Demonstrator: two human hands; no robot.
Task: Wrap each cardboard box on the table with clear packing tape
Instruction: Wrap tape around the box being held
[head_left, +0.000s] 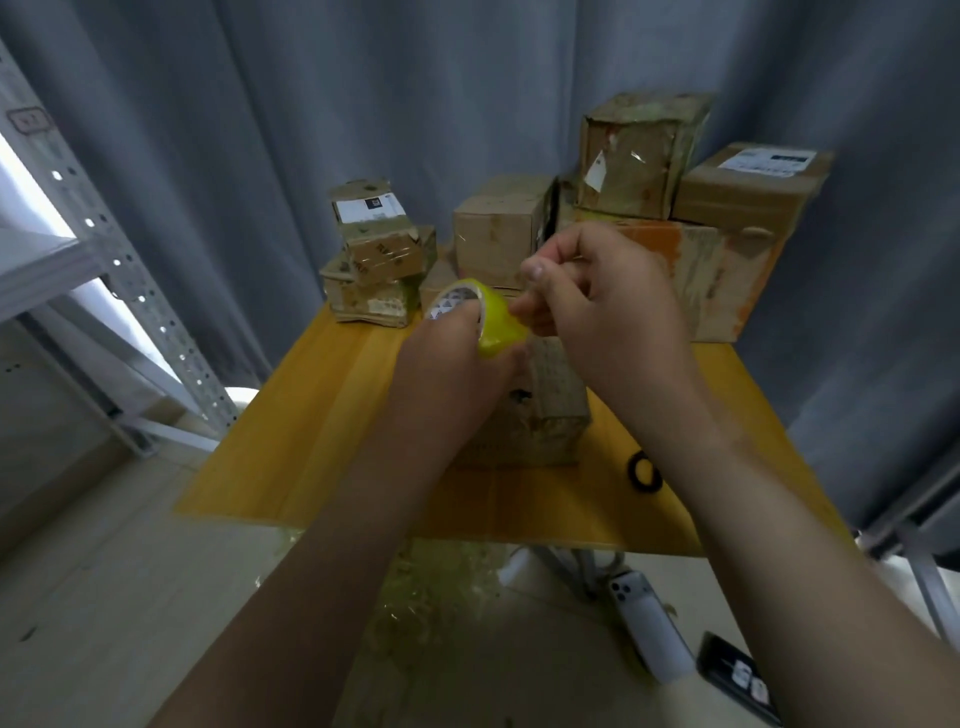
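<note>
On the yellow wooden table (311, 415), a worn brown cardboard box (550, 410) was laid with its long axis running away from the viewer. Just over it, a yellow-green roll of packing tape (501, 325) was gripped by the left hand (457, 364), its core opening tilted up and leftward. Its right rim was pinched by the curled fingers of the right hand (597, 296). Further back, taped brown boxes (498, 228) were stacked.

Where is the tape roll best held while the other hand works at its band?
Through the core and round the rim, from the left, as the left hand grips the tape roll: its core faces left, leaving the band free for the right hand.
</note>
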